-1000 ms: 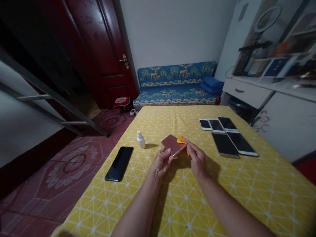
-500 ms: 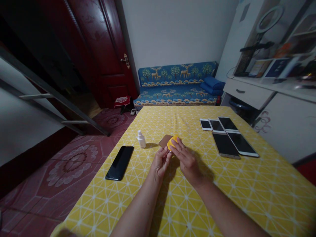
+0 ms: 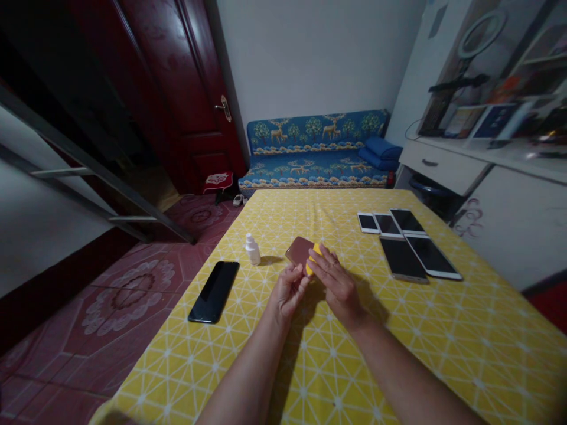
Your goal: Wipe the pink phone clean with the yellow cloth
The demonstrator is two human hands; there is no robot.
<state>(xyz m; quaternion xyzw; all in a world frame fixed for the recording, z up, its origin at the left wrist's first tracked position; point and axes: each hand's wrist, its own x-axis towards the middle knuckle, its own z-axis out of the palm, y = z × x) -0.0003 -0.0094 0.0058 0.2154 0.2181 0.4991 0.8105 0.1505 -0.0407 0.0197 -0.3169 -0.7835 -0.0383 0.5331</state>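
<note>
My left hand is closed on the near edge of a brownish-pink phone, held tilted above the table. Against the right part of that phone, my right hand presses a yellow cloth or sponge under its fingers; the exact kind is hard to make out. The right fingers hide the phone's right end. Left of the hands, a small white bottle stands upright. Closer to the table's left edge lies a black phone, screen up.
Several devices lie grouped at the right, among them a white tablet and a dark phone with a gold rim. A yellow patterned cloth covers the table. Beyond it is a blue sofa; a white cabinet stands at the right.
My right hand has slid the yellow piece slightly right across the phone, uncovering more of its surface. The left hand keeps its hold.
</note>
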